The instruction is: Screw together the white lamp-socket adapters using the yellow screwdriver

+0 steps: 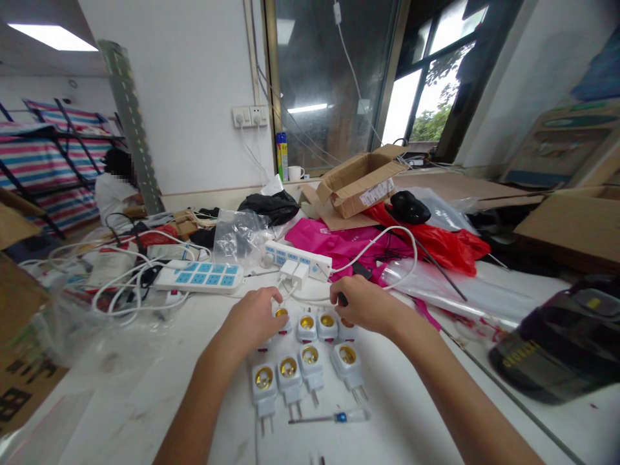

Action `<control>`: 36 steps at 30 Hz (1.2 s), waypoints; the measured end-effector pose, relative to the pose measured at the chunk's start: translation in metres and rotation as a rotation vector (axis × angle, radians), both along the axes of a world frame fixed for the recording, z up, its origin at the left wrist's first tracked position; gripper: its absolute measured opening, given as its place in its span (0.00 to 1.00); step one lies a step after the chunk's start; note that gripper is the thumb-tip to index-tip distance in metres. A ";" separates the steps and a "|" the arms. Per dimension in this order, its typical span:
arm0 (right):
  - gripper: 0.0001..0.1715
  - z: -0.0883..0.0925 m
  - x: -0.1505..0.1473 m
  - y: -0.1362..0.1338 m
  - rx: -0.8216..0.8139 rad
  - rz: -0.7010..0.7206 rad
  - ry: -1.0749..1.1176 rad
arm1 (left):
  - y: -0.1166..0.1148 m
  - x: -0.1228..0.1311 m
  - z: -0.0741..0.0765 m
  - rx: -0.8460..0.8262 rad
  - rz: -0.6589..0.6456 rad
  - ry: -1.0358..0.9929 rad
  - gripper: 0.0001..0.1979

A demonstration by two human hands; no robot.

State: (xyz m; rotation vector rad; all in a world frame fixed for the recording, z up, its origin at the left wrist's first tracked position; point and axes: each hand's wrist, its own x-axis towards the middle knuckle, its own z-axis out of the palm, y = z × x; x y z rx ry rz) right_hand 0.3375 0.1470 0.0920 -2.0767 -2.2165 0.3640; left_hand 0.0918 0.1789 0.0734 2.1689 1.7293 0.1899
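Note:
My left hand (256, 314) has its fingers curled round a white plug-in lamp socket (281, 318) with a brass-coloured screw bore, at the left end of the back row. At that row's right end, my right hand (363, 302) is closed above another lamp socket (347, 332), partly hiding it. A small dark thing (343, 299) shows at its fingers; its kind I cannot make out. Two more sockets (316, 326) stand between my hands. Nearer me lie several others (289, 371), pins toward me. A screwdriver (334, 418) with a clear and blue handle lies in front of them.
Behind my hands is a power strip (300, 258) with white plugs; a second strip (201, 276) lies left among tangled cables. Pink and red bags (436, 239), a cardboard box (361, 181) and clear plastic sit further back. A dark bag (557, 342) stands right. A person (116, 187) sits far left.

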 end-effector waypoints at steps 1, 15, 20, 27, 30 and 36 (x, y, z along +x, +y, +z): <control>0.16 -0.001 0.001 0.000 -0.002 -0.002 0.001 | 0.000 -0.002 -0.001 -0.008 -0.015 -0.003 0.23; 0.13 0.012 0.001 -0.005 -0.024 0.007 -0.005 | -0.001 -0.013 0.008 -0.042 -0.102 -0.103 0.23; 0.10 0.007 0.004 -0.002 -0.003 0.047 -0.003 | -0.004 -0.014 0.002 -0.099 -0.074 -0.139 0.22; 0.10 -0.004 0.016 0.010 0.077 0.156 0.044 | 0.001 -0.022 0.014 0.036 -0.025 -0.621 0.16; 0.11 -0.002 0.016 0.009 0.101 0.193 0.104 | 0.002 -0.018 0.028 -0.087 0.190 -1.363 0.11; 0.13 0.005 0.005 0.000 0.182 0.246 0.210 | 0.010 -0.011 0.033 -0.179 0.593 -2.010 0.24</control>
